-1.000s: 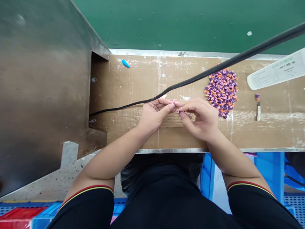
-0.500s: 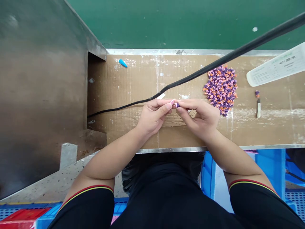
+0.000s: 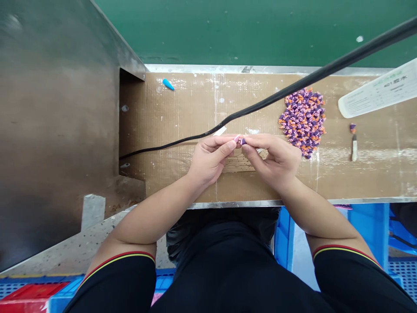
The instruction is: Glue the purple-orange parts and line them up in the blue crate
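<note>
Above cardboard [image 3: 182,108], L hand [image 3: 208,161] & R hand [image 3: 276,161] tip-to-tip, fingers pinched

Bottle [image 3: 374,94], probably “401胶水”, smaller print [image 3: 356,100] unreadable

The small pink and purple piece [image 3: 243,141] pinched between the fingertips is mostly covered by them, too small for its shape to be told. The white plastic bottle with printed label [image 3: 379,89] is cut off by the right edge, its fine print too tiny to read. The thick black cable [image 3: 260,104] runs off that edge too, its other end lost in the dark opening of the metal housing [image 3: 130,104].
</note>
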The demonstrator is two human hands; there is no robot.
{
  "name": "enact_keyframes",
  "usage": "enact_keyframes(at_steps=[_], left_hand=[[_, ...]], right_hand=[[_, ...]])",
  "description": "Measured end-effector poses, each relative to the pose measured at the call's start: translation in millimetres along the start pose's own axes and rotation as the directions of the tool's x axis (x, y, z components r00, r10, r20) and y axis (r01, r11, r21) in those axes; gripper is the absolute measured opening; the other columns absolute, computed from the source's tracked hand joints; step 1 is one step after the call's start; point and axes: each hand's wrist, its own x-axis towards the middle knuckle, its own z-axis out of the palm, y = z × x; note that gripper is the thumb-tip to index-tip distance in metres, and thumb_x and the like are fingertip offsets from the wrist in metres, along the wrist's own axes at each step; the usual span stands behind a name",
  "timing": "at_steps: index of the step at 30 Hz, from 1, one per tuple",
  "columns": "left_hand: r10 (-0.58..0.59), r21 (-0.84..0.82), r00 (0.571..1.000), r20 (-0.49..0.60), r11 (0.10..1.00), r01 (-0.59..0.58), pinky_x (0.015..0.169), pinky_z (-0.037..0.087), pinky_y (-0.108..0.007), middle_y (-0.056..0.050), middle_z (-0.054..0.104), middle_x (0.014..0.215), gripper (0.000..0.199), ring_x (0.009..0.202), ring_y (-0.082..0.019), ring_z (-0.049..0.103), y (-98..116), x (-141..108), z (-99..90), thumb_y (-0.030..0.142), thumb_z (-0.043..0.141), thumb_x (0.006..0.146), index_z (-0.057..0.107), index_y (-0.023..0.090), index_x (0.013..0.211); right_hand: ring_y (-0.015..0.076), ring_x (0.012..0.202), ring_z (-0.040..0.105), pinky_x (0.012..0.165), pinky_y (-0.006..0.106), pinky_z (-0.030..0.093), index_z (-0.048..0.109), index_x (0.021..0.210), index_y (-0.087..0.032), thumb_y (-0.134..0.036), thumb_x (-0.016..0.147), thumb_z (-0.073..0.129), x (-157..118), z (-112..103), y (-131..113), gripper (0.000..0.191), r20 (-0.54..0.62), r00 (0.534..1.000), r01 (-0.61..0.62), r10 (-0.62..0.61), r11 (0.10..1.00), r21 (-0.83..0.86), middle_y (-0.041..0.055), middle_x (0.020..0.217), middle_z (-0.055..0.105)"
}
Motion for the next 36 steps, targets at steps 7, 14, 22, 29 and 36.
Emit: enact_keyframes(at_steps=[7, 14, 22, 29, 36], left_hand=[[-0.051, 0.055, 0.997, -0.058, 0.997, 0.054, 0.103, 0.066, -0.036, -0.004, 0.085, 0.097, 0.028, 0.098, -0.019, 0.080, 2.0, -0.8, 0.8, 0.052, 0.106, 0.072, 0.089, 0.033, 0.083], [-0.051, 0.064, 0.997, -0.064, 0.996, 0.055, 0.105, 0.066, -0.039, -0.003, 0.085, 0.096, 0.029, 0.100, -0.020, 0.080, 3.9, -0.8, 3.5, 0.053, 0.106, 0.070, 0.089, 0.033, 0.082], [-0.011, 0.112, 0.986, -0.164, 0.993, 0.030, 0.071, 0.055, -0.023, -0.005, 0.084, 0.092, 0.033, 0.090, -0.014, 0.076, 1.4, 1.9, -2.7, 0.054, 0.107, 0.069, 0.090, 0.031, 0.084], [-0.013, 0.090, 0.987, -0.162, 0.996, 0.028, 0.074, 0.055, -0.024, -0.005, 0.085, 0.096, 0.031, 0.092, -0.015, 0.076, -0.3, 3.9, -5.1, 0.053, 0.106, 0.070, 0.090, 0.030, 0.083], [-0.031, 0.115, 0.986, -0.164, 0.992, 0.050, 0.080, 0.058, -0.027, -0.006, 0.085, 0.101, 0.035, 0.092, -0.016, 0.076, 0.1, 3.3, -5.5, 0.055, 0.106, 0.068, 0.090, 0.029, 0.083]], right_hand=[[0.0215, 0.090, 0.088, 0.085, 0.038, 0.077, 0.081, 0.109, -0.032, -0.023, 0.105, 0.077, 0.7, 0.5, 0.2, 0.011, 0.011, 1.000, -0.002, 0.003, 0.998, -0.063, -0.0006, 0.104, 0.090], [0.0214, 0.090, 0.088, 0.084, 0.038, 0.077, 0.080, 0.107, -0.032, -0.026, 0.106, 0.076, -0.8, 1.7, -0.8, 0.007, 0.026, 1.000, -0.004, 0.006, 0.994, -0.109, -0.0002, 0.102, 0.089], [0.0233, 0.093, 0.083, 0.085, 0.042, 0.069, 0.079, 0.109, -0.031, -0.020, 0.104, 0.074, 15.7, -37.5, 15.9, 0.013, 0.248, 0.968, 0.079, -0.040, 0.985, -0.151, 0.0017, 0.102, 0.086], [0.0280, 0.093, 0.072, 0.082, 0.047, 0.062, 0.078, 0.104, -0.027, -0.024, 0.107, 0.069, 21.3, -64.6, 28.5, 0.010, 0.549, 0.836, 0.181, 0.006, 0.941, -0.286, 0.0068, 0.095, 0.079], [0.0291, 0.096, 0.068, 0.084, 0.048, 0.061, 0.078, 0.103, -0.028, -0.018, 0.105, 0.070, 12.1, -53.9, 23.2, 0.013, 0.538, 0.843, 0.192, 0.017, 0.924, -0.330, 0.0070, 0.096, 0.077]])
